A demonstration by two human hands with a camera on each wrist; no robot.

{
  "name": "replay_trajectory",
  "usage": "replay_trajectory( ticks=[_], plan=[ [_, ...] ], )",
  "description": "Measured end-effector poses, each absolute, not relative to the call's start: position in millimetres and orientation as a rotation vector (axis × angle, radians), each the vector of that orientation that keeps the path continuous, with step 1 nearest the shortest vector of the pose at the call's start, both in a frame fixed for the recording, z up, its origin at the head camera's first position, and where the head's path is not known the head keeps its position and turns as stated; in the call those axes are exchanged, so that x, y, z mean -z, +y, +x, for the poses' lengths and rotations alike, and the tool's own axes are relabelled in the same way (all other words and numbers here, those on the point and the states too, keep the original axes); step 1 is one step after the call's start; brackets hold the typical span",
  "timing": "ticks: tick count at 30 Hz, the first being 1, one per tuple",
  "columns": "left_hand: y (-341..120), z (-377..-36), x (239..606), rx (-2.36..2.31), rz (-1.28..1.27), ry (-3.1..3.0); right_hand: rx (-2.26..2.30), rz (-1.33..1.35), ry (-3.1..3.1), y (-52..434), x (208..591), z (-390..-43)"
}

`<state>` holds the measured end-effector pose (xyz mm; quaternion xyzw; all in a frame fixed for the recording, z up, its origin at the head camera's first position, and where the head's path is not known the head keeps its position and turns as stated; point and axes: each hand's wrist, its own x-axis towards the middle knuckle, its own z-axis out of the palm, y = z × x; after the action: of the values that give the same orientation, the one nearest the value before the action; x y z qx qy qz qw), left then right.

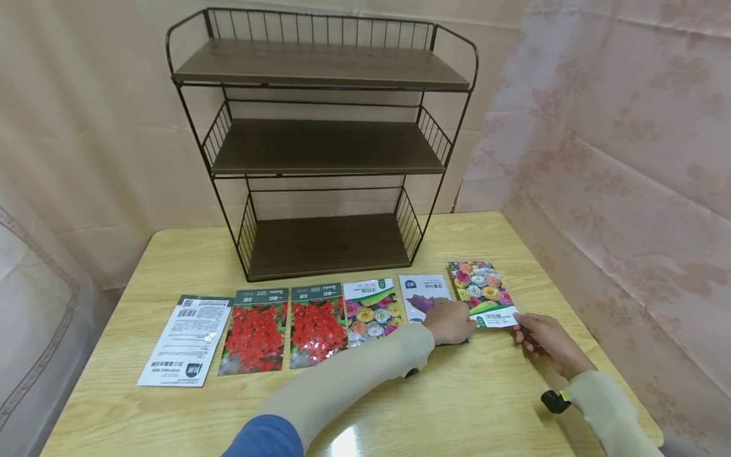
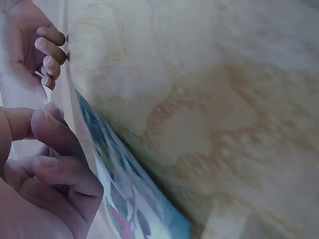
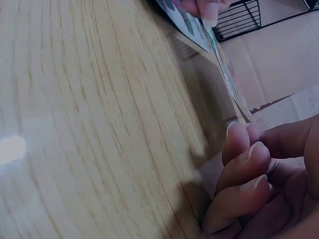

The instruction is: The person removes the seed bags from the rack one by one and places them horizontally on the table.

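On the table's right side, a seed packet (image 1: 484, 289) with many-coloured flowers is held by its near edge. My right hand (image 1: 551, 343) pinches its near right corner between thumb and fingertips. Its near left corner is pinched by my left hand (image 1: 451, 322). In the right wrist view this packet (image 3: 227, 74) is seen nearly edge-on, between my right hand (image 3: 264, 184) and the left hand's fingertips (image 3: 210, 11). Partly hidden under my left hand lies a white packet (image 1: 422, 295) with a purple picture.
To the left lie another many-coloured flower packet (image 1: 374, 311), two red flower packets (image 1: 318, 324) and a packet with its printed white back up (image 1: 185, 343). A three-tier wire rack (image 1: 328, 244) with brown shelves stands behind. A patterned cloth (image 1: 622, 190) hangs at the right.
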<state>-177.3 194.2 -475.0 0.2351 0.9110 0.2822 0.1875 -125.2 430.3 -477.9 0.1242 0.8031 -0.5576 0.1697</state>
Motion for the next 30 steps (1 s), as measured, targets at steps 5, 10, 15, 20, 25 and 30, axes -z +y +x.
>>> replay_trajectory(
  ticks=[5, 10, 15, 20, 25, 30],
  plan=[
    [199.4, -172.8, 474.7, -0.784, 0.672, 2.560, 1.513, 0.390, 2.312, 431.2, 477.8, -125.1],
    [199.2, -168.0, 474.7, -0.739, 0.625, 2.571, 1.441, 0.417, 2.343, 429.7, 480.2, -126.4],
    [197.4, -167.1, 476.4, -0.705, 0.642, 2.599, 1.394, 0.423, 2.375, 429.9, 482.4, -128.3],
    [194.3, -168.3, 478.7, -0.735, 0.631, 2.589, 1.348, 0.405, 2.404, 427.7, 481.4, -131.6],
    [189.3, -169.1, 481.2, -0.770, 0.607, 2.568, 1.273, 0.405, 2.432, 426.1, 479.9, -132.6],
    [185.4, -170.6, 479.6, -0.817, 0.611, 2.548, 1.182, 0.413, 2.478, 428.2, 477.1, -131.0]
  ],
)
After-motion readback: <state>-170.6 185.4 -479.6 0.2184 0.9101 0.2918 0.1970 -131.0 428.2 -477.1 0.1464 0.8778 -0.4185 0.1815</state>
